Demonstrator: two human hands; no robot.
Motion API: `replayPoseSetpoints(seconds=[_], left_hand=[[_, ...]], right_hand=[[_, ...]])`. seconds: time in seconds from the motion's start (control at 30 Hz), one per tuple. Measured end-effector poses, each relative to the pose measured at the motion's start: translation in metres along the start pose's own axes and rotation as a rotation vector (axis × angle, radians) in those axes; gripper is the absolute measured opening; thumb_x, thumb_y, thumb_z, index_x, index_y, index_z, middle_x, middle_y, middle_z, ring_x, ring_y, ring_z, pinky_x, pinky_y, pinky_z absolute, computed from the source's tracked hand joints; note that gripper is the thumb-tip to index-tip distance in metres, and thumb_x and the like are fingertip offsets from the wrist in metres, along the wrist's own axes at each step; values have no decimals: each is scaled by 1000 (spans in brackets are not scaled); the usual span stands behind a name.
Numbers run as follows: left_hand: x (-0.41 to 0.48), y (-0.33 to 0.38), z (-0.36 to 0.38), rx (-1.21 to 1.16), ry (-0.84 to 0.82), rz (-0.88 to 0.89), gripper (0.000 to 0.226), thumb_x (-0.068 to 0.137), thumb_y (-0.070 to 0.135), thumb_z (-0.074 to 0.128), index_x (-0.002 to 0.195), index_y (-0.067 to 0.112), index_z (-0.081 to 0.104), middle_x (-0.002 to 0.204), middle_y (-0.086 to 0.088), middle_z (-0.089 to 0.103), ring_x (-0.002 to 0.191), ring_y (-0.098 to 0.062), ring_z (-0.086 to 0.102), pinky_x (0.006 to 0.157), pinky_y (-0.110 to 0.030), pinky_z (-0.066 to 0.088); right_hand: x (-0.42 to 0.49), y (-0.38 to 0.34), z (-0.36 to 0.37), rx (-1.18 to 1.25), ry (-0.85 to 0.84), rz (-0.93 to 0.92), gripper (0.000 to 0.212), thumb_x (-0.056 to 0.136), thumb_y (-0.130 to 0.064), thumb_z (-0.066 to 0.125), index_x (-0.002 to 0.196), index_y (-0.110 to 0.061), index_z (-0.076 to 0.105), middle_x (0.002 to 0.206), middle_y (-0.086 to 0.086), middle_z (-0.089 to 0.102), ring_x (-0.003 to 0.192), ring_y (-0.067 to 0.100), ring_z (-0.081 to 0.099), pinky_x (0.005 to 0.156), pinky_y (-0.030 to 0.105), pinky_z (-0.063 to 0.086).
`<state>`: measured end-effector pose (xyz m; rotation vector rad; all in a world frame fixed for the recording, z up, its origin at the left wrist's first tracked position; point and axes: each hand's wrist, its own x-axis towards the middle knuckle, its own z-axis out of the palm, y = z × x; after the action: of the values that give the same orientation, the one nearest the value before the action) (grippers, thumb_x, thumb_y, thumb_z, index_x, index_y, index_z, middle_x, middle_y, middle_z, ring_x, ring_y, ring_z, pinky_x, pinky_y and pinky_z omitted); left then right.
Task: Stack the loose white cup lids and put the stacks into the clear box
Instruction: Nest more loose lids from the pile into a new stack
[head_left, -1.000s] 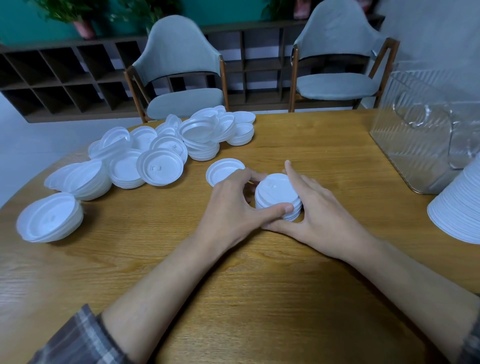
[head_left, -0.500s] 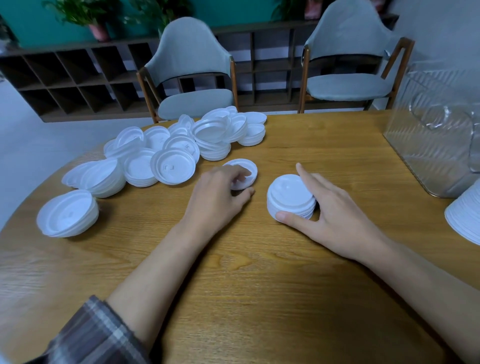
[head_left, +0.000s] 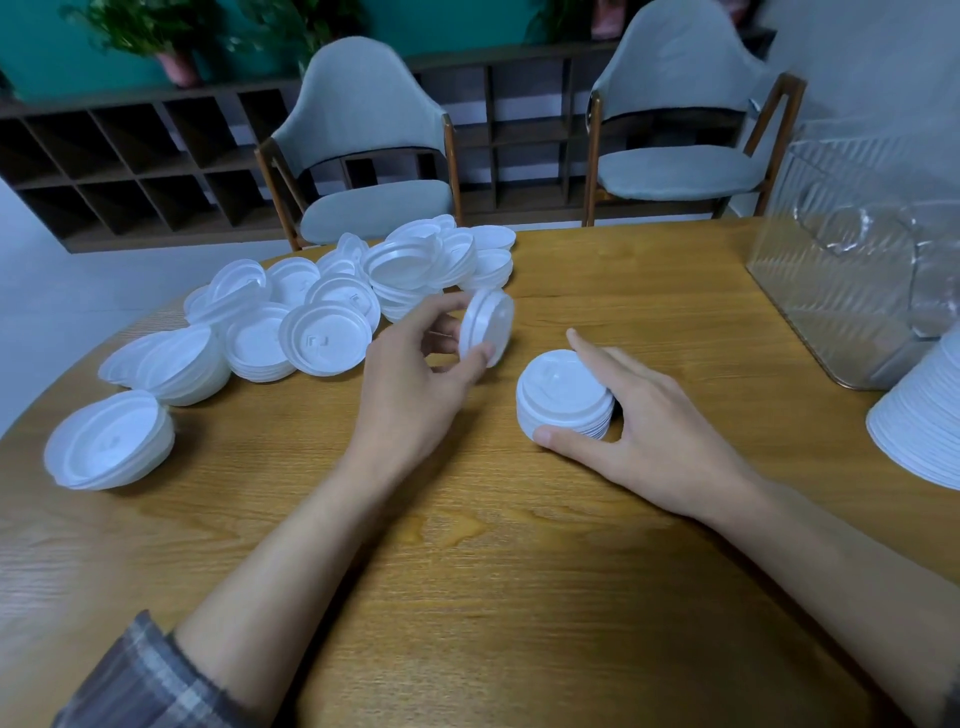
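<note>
A short stack of white lids (head_left: 563, 400) stands on the wooden table (head_left: 467, 545) near the middle. My right hand (head_left: 649, 421) holds it from the right, thumb at the front and forefinger along the back. My left hand (head_left: 415, 379) pinches a single white lid (head_left: 488, 327), lifted off the table and tilted on edge, just left of the stack. A heap of loose white lids (head_left: 322, 306) lies to the left. The clear box (head_left: 857, 291) stands at the right, and through its ribbed wall the inside is hard to make out.
A tall stack of white lids (head_left: 924, 421) sits at the right edge, in front of the box. Another short stack (head_left: 109, 447) lies at the far left near the table's rim. Two grey chairs (head_left: 374, 150) stand behind the table, with a shelf unit behind them.
My left hand left the stack, reached to a single lid lying on the table and has lifted it, tilting it on edge. My right hand stays on the stack.
</note>
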<state>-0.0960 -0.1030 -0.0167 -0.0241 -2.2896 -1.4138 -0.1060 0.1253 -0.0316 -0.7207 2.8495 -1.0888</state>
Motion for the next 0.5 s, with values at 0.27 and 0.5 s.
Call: replayPoseSetpoints(seconds=[0.27, 0.5], left_hand=[[1, 13, 0, -437, -31, -300, 35, 96, -2, 60, 120, 18, 77, 119, -15, 73, 108, -23, 74, 78, -28, 63], [-1, 7, 5, -506, -240, -408, 38, 96, 3, 65, 129, 22, 72, 99, -11, 70, 84, -20, 72, 68, -29, 59]], right_hand=[[0, 1, 0, 10, 22, -16, 101, 82, -65, 74, 164, -32, 26, 153, -23, 41, 131, -12, 30, 98, 4, 24], [1, 2, 1, 36, 25, -15, 108, 81, -65, 76, 166, -36, 16, 162, -20, 34, 141, -8, 28, 107, 6, 21]])
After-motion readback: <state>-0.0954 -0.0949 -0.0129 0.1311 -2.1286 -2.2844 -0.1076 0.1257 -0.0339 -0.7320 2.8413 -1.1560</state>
